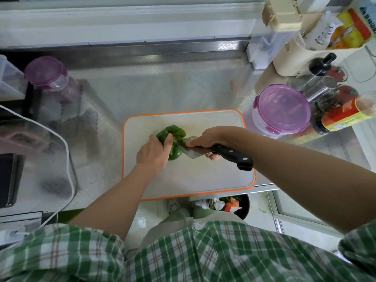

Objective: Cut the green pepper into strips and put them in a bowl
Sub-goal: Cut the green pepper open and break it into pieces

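A green pepper (174, 133) lies on a white cutting board with an orange rim (203, 180) in the middle of the steel counter. My left hand (154, 151) grips the pepper from its left side, thumb over the top. My right hand (207, 141) holds a cleaver (193, 152) by its black handle (234, 155). The blade stands against the pepper's right side. Part of the pepper is hidden under my left hand. No bowl shows on the counter.
A round container with a purple lid (281, 108) stands right of the board, with bottles and spice jars (325, 86) behind it. A purple-lidded jar (48, 74) stands at the left, near a white cable (61, 139). A bin with scraps (234, 205) sits on the floor below.
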Demonstrator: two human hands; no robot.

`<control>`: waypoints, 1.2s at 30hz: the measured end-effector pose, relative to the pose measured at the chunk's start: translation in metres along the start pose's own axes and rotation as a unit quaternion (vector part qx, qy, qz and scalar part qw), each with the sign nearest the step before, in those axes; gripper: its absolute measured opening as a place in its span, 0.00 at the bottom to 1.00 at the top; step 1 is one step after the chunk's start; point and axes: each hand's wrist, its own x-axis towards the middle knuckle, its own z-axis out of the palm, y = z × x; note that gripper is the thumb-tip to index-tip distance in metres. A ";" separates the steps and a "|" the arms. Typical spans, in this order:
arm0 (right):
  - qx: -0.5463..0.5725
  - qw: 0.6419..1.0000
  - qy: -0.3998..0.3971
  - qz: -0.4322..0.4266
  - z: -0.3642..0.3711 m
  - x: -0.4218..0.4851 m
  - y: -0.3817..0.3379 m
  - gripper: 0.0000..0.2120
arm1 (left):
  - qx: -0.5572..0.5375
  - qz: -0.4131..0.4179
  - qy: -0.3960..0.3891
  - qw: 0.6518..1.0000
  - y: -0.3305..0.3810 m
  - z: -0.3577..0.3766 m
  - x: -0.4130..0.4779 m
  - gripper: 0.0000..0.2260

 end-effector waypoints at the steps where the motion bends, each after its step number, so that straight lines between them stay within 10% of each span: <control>1: 0.013 1.000 -0.013 0.002 0.000 0.001 0.000 0.26 | 0.000 -0.001 0.002 1.000 -0.001 0.001 0.000 0.29; 36: 0.439 0.880 -0.182 -0.008 0.023 0.013 0.030 0.33 | -0.065 -0.044 0.040 0.996 0.007 0.005 0.000 0.32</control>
